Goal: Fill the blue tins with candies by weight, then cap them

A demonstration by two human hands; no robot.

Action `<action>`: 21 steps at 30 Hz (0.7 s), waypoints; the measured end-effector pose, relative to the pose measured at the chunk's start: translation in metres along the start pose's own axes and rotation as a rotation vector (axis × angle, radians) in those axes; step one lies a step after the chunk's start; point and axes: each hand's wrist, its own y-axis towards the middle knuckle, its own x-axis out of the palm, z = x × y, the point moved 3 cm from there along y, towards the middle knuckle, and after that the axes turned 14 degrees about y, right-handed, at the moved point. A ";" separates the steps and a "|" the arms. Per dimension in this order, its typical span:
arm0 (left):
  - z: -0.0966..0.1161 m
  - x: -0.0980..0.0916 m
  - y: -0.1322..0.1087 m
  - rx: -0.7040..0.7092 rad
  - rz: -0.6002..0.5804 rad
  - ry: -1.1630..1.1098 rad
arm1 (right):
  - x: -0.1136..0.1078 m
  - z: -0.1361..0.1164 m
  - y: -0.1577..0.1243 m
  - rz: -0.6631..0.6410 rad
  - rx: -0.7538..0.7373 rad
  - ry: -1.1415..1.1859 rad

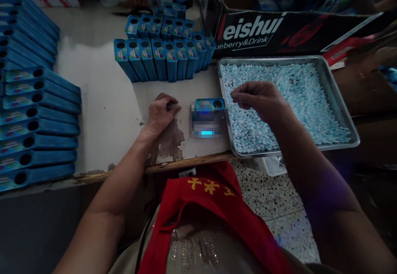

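My right hand (260, 98) hovers over the left edge of a metal tray (352, 135) filled with small blue and white pellets (288, 100). Its thumb and fingers are pinched together; anything between them is too small to make out. To the left, my left hand (161, 110) rests on the worn tabletop with loosely curled fingers and nothing visible in them. Between my hands, a blue box (209, 104) with a round dark opening sits at a blurred-out device (201, 123) that has a lit cyan display.
Rows of similar blue boxes (158, 61) stand at the back, and more blue boxes (40, 123) line the left. A black printed carton (254, 32) holding blue boxes stands behind the tray. The table's chipped wooden front edge (192, 161) lies close to my red apron (204, 191).
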 end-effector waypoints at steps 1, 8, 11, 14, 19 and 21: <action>0.000 0.000 0.000 0.003 -0.001 0.024 | 0.000 0.001 0.000 0.002 -0.006 0.021; 0.001 0.000 -0.001 0.031 0.001 0.054 | 0.001 0.004 0.003 0.008 -0.021 0.078; 0.000 0.000 -0.001 0.031 -0.004 0.060 | 0.000 0.006 0.003 0.014 -0.013 0.083; 0.000 0.000 -0.001 0.026 -0.011 0.072 | -0.002 0.012 0.004 0.038 -0.031 0.100; 0.001 -0.002 -0.001 0.028 -0.017 0.075 | -0.003 0.033 0.009 0.156 -0.049 0.149; 0.001 -0.003 0.000 0.022 -0.026 0.072 | -0.003 0.044 0.011 0.189 -0.029 0.170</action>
